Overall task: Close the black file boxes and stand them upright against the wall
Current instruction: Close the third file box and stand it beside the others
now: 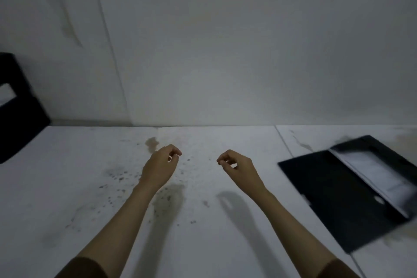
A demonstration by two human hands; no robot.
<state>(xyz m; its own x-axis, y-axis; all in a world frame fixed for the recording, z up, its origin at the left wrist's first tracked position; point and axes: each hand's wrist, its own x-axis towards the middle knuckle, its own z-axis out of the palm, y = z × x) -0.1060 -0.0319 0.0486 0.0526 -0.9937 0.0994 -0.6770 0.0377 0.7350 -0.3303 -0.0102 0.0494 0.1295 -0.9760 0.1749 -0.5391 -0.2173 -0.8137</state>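
Observation:
An open black file box (338,196) lies flat on the floor at the right, its lid spread out and white papers showing in its tray. A second black file box (15,115) stands upright against the wall at the far left, partly cut off by the frame edge. My left hand (161,165) and my right hand (238,166) hover side by side over the middle of the floor, fingers loosely curled, holding nothing. Both hands are well apart from either box.
The white tiled floor (203,221) has dark stains and specks near my hands. A plain white wall (225,52) rises behind, meeting the floor along a straight edge. A long stretch of wall runs between the two boxes.

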